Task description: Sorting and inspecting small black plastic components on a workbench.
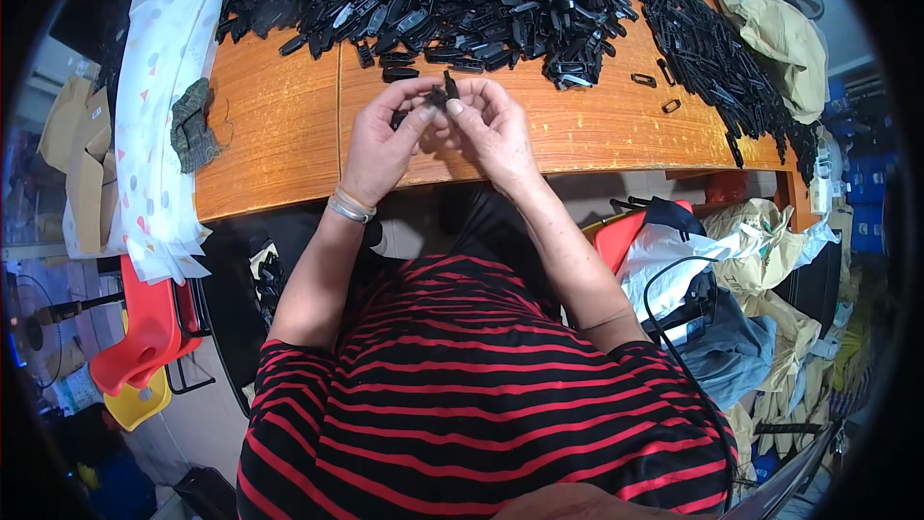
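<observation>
Both my hands meet over the front part of the wooden table (pixel 279 116). In my right hand (pixel 498 135) a narrow black plastic piece (pixel 450 85) is pinched between thumb and fingers, its end sticking up. My left hand (pixel 385 144) is closed against it at the fingertips, on a small dark piece (pixel 436 97) whose shape I cannot make out. Another black bit shows beside the left fingers. Just beyond my hands lies a large heap of small black plastic parts (pixel 414 10), oblong and clip-like.
A second pile of thin black frame-like pieces (pixel 717 63) runs along the table's right side. At left lie a dark woven cloth (pixel 192 125) and white patterned sheeting (pixel 159 67). Red chairs (pixel 149 332) and paper bags (pixel 760 241) stand around the table.
</observation>
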The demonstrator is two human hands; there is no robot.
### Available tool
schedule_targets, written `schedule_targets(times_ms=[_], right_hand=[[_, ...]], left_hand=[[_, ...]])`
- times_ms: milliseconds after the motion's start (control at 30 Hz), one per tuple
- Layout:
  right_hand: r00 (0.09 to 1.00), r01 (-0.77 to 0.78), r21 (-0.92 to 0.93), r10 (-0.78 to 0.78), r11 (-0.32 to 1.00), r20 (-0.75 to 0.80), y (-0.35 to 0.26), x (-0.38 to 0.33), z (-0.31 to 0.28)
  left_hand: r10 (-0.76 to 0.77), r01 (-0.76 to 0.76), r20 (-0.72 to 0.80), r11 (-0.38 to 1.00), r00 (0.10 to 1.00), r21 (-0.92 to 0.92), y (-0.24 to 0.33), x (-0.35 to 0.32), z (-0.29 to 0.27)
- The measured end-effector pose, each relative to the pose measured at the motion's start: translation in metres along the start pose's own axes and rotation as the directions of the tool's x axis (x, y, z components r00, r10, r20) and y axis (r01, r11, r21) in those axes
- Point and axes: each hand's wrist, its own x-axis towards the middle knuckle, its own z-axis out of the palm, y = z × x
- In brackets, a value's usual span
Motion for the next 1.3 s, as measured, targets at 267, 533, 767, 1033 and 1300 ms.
schedule_targets(times_ms=[267, 533, 767, 1033, 1300], right_hand=[[0.995, -0.049, 0.042, 0.052, 0.998, -0.081, -0.007, -0.014, 0.001], [0.988, 0.073, -0.170, -0.095, 0.983, -0.124, -0.011, -0.020, 0.006], [0.956, 0.230, -0.405, -0.284, 0.885, -0.077, -0.005, -0.020, 0.008], [0.889, 0.363, -0.587, -0.458, 0.723, -0.015, 0.000, -0.024, 0.011], [0.987, 0.156, -0.495, -0.154, 0.855, 0.046, 0.004, -0.038, 0.016]], left_hand=[[0.390, -0.373, 0.044, 0.833, 0.920, 0.409, -0.012, 0.007, -0.008], [-0.102, 0.075, -0.180, 0.986, 0.978, -0.152, -0.006, -0.006, 0.001], [-0.054, 0.039, -0.175, 0.996, 0.983, -0.086, -0.006, -0.008, 0.003], [0.011, -0.012, -0.212, 1.000, 0.977, -0.005, -0.009, -0.020, 0.019], [-0.039, 0.024, -0.088, 0.986, 0.995, -0.165, -0.005, -0.031, 0.018]])
